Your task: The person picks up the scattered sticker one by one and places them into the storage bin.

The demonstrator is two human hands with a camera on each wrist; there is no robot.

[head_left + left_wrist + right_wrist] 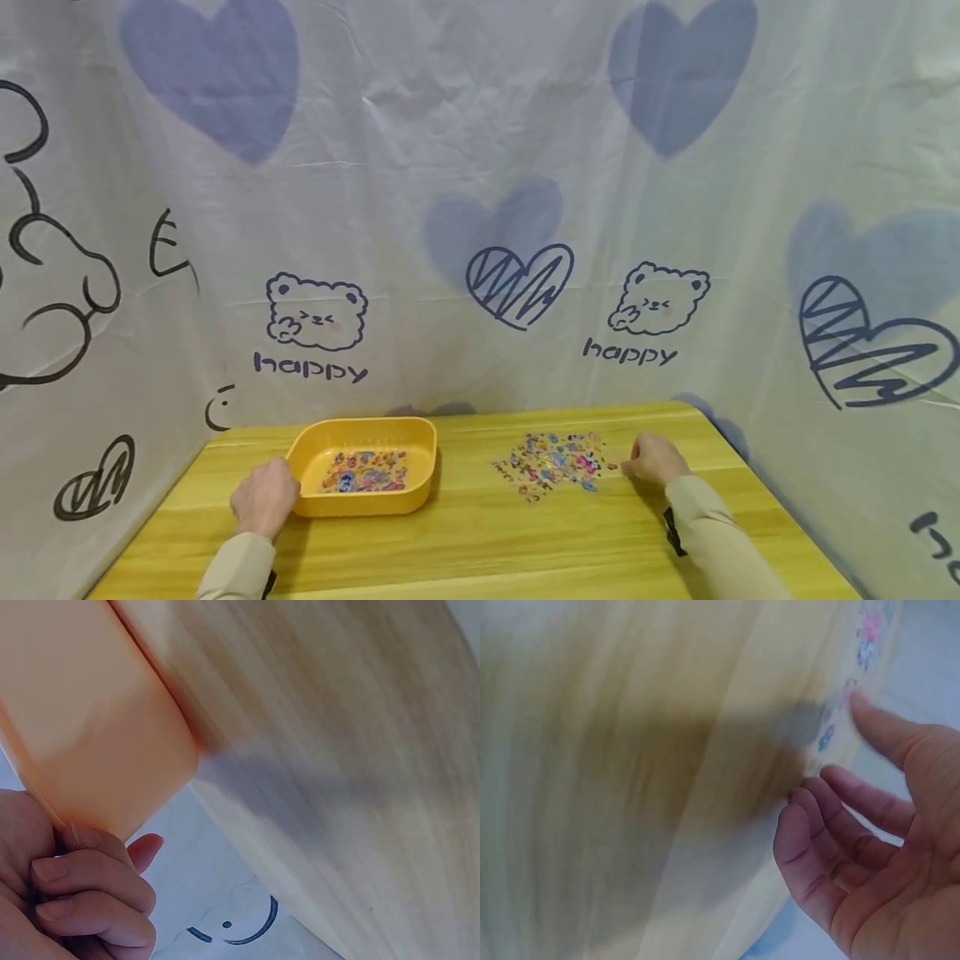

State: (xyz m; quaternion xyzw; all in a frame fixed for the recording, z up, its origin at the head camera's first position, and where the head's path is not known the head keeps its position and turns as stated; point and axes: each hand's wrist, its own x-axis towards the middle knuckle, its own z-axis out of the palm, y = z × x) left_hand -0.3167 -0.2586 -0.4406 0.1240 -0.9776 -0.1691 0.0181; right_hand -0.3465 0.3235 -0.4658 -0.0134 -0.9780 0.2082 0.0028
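My left hand (265,497) grips the left end of a yellow tray (367,503), its fingers curled at the rim. In the left wrist view the tray's wall (97,712) looks orange, and the curled fingers (97,885) show at its corner. Small colourful pieces (365,472) cover part of the tray's floor. More small, flat-looking colourful pieces (555,463) lie loosely spread on the table, right of the tray. Beside their right edge is my right hand (657,459), low over the tabletop. Its fingers are loosely bent and the thumb (881,727) stands apart from them, nothing visible between.
The yellow wood-grain table (480,550) carries the tray on its left side. White cloth (420,350) printed with hearts and bears hangs behind the table's back edge and along both sides.
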